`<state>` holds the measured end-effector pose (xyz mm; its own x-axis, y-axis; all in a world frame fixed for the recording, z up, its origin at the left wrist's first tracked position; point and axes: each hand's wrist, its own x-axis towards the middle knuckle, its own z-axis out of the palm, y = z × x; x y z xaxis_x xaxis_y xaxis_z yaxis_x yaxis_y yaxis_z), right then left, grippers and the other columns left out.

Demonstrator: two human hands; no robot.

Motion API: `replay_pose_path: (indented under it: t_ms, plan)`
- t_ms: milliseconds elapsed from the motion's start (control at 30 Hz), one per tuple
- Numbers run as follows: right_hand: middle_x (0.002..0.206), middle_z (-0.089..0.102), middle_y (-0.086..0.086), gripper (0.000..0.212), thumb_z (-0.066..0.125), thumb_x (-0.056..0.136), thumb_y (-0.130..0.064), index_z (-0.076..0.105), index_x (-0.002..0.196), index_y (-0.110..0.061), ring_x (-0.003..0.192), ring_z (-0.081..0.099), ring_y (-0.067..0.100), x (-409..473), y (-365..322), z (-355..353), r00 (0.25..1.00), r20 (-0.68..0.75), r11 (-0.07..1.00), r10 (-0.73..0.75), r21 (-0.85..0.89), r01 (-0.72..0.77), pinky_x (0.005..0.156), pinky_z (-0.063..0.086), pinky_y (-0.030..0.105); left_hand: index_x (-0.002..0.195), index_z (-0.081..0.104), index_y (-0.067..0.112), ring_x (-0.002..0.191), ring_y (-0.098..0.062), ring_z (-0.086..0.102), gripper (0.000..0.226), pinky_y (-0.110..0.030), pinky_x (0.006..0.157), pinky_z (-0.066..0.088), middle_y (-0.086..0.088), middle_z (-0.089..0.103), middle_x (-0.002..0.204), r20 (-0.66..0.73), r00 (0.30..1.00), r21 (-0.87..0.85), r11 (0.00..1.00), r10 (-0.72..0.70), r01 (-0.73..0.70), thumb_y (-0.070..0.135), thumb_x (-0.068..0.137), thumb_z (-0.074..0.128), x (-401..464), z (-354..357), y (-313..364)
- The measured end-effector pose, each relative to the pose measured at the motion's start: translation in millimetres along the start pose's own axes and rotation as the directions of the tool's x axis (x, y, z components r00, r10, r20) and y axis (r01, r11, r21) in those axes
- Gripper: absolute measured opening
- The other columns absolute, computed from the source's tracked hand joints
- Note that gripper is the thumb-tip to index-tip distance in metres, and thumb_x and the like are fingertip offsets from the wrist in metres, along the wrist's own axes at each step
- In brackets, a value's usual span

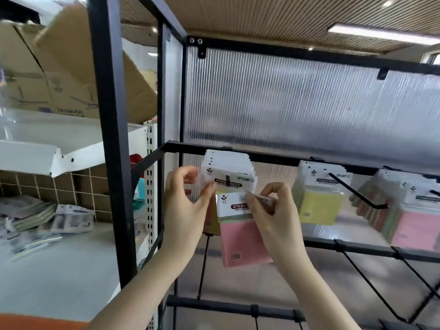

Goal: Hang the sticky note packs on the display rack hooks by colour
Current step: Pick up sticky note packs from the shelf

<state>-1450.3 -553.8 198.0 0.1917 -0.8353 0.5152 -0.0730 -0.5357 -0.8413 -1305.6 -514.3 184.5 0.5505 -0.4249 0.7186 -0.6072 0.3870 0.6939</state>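
Where the black metal display rack (238, 151) fills the wall, its back panel of ribbed translucent plastic (297, 98) catches the ceiling light, and thin black hooks jut forward from its crossbars. To the left a white metal shelf (71, 148) carries a battered cardboard box (47, 75) with its flaps open; what is inside cannot be seen. Below, on a pale counter (59, 270), lie loose sticky note packs (71, 217) in crinkled clear wrappers.

Both forearms reach up and forward to the leftmost hook (228, 181), which already holds a thick stack of hung packs (228, 172) with white header cards. The left hand (185, 208) is raised beside that stack, thumb pressed against the edge of the pink pack (240, 232), the other fingers loosely curled above. The right hand (271, 210) pinches the pack's top right corner between thumb and bent fingers. The flat, square pack hangs just below the hook's tip, slightly tilted.

Further right, a yellow stack (319, 198) hangs on its own hook, then a pink-fronted stack (414, 222) on another.
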Motion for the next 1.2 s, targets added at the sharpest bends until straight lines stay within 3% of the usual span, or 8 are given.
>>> replay_pose_path:
  t_ms: [133, 267, 467, 633, 700, 833, 967, 1200]
  plan:
    - [0.075, 0.066, 0.012, 0.027, 0.068, 0.085, -0.027, 0.043, 0.079, -0.02, 0.065, 0.057, 0.021, 9.3, 6.2, 0.7, 1.0, 0.003, 1.0, 0.001, -0.03, -0.001, 0.051, 0.037, 0.024, 0.101, 0.046, 0.031, 0.095, 0.01, 0.048, 0.028, -0.001, 0.082, 0.031, 0.015, 0.052, 0.099, -0.02, 0.999, -0.028, 0.999, -0.036, 0.035, 0.028, 0.083, 0.067, 1.7, 9.8, -2.4]
    - [0.076, 0.066, 0.007, 0.026, 0.067, 0.087, -0.027, 0.042, 0.078, -0.023, 0.074, 0.063, 0.023, 12.3, 11.3, -2.1, 0.999, 0.032, 0.999, 0.019, -0.042, -0.017, 0.055, 0.039, 0.025, 0.1, 0.047, 0.022, 0.093, -0.008, 0.05, 0.026, -0.004, 0.082, 0.032, 0.0, 0.053, 0.099, -0.069, 0.997, 0.017, 0.999, -0.031, 0.032, 0.026, 0.083, 0.065, -0.7, 16.1, -4.4]
    - [0.073, 0.066, -0.009, 0.014, 0.065, 0.089, -0.02, 0.053, 0.083, -0.019, 0.067, 0.059, -0.004, 0.4, 16.9, -23.1, 0.996, 0.088, 1.0, 0.026, -0.011, -0.025, 0.057, 0.041, 0.011, 0.095, 0.048, 0.012, 0.083, 0.002, 0.048, 0.015, -0.006, 0.078, 0.035, 0.008, 0.048, 0.086, -0.137, 0.991, -0.031, 1.0, -0.008, 0.004, 0.007, 0.089, 0.061, -25.3, 21.5, 8.0]
    - [0.069, 0.065, -0.02, 0.008, 0.063, 0.09, -0.016, 0.059, 0.084, -0.016, 0.068, 0.059, -0.006, -10.9, 26.5, -53.7, 0.995, 0.098, 0.999, 0.021, -0.048, -0.016, 0.059, 0.041, 0.01, 0.098, 0.046, 0.015, 0.081, 0.002, 0.049, 0.006, -0.008, 0.076, 0.039, 0.011, 0.049, 0.09, -0.138, 0.989, -0.074, 0.995, 0.058, -0.068, 0.014, 0.092, 0.047, -62.8, 28.4, 15.8]
    - [0.07, 0.064, -0.027, 0.01, 0.062, 0.091, -0.017, 0.058, 0.082, -0.02, 0.067, 0.058, -0.008, -16.3, 26.8, -68.1, 0.995, 0.101, 0.998, 0.019, -0.064, -0.012, 0.059, 0.041, 0.009, 0.098, 0.047, 0.018, 0.084, 0.002, 0.051, 0.007, -0.009, 0.078, 0.04, 0.016, 0.051, 0.091, -0.094, 0.992, -0.109, 0.99, 0.079, -0.089, 0.021, 0.092, 0.044, -76.4, 34.8, 21.4]
    - [0.069, 0.065, -0.022, 0.01, 0.063, 0.091, -0.02, 0.058, 0.082, -0.022, 0.064, 0.059, -0.005, -27.7, 26.7, -95.0, 0.998, 0.07, 0.994, -0.002, -0.109, 0.01, 0.057, 0.04, 0.01, 0.096, 0.048, 0.031, 0.085, -0.004, 0.057, 0.009, -0.013, 0.076, 0.043, 0.017, 0.057, 0.092, 0.078, 0.996, -0.18, 0.983, 0.052, -0.038, 0.033, 0.092, 0.041, -96.3, 53.7, 37.6]
    - [0.07, 0.063, -0.022, 0.008, 0.062, 0.09, -0.02, 0.059, 0.083, -0.018, 0.064, 0.059, -0.002, -42.3, 23.7, -124.1, 0.997, 0.061, 0.989, -0.045, -0.14, 0.053, 0.058, 0.041, 0.012, 0.099, 0.051, 0.031, 0.09, -0.001, 0.059, 0.007, -0.009, 0.076, 0.044, 0.02, 0.059, 0.093, 0.268, 0.963, -0.145, 0.989, 0.004, 0.036, 0.035, 0.094, 0.052, -113.8, 76.4, 60.3]
    - [0.07, 0.063, -0.02, 0.018, 0.064, 0.089, -0.015, 0.057, 0.077, -0.027, 0.066, 0.058, -0.003, -69.1, 16.6, -179.7, 0.999, 0.009, 0.981, -0.044, -0.189, 0.045, 0.06, 0.042, 0.013, 0.101, 0.049, 0.04, 0.088, 0.003, 0.058, 0.022, -0.014, 0.074, 0.045, 0.015, 0.059, 0.096, 0.39, 0.908, -0.153, 0.961, -0.155, 0.23, 0.04, 0.081, 0.058, -147.2, 104.8, 102.6]
